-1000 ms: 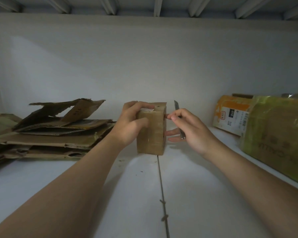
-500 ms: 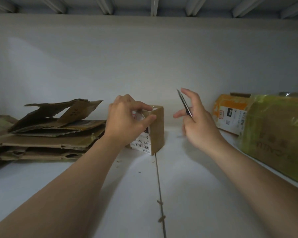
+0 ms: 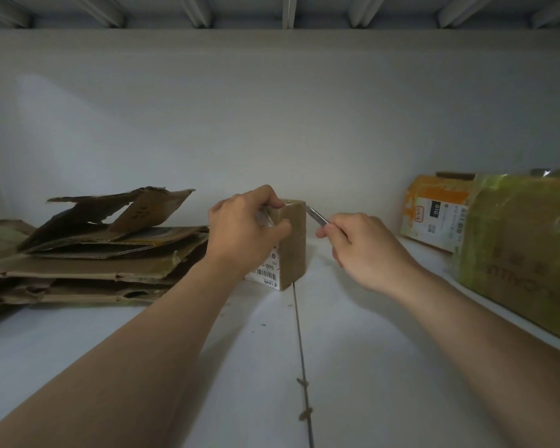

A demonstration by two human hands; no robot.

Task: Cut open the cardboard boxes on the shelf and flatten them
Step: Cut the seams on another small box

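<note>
Gripped near its top in the curled left hand (image 3: 243, 231), small cardboard box (image 3: 293, 244) upright on the shelf (image 3: 353, 350) – thin blade (image 3: 316, 216) pinched in the right hand (image 3: 366, 250), tip just right of those fingers (image 3: 270, 202), liable to slip and cut them.

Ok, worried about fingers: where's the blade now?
Head view, centre: the blade, held by the right hand, tip at the small box's top right edge.
</note>
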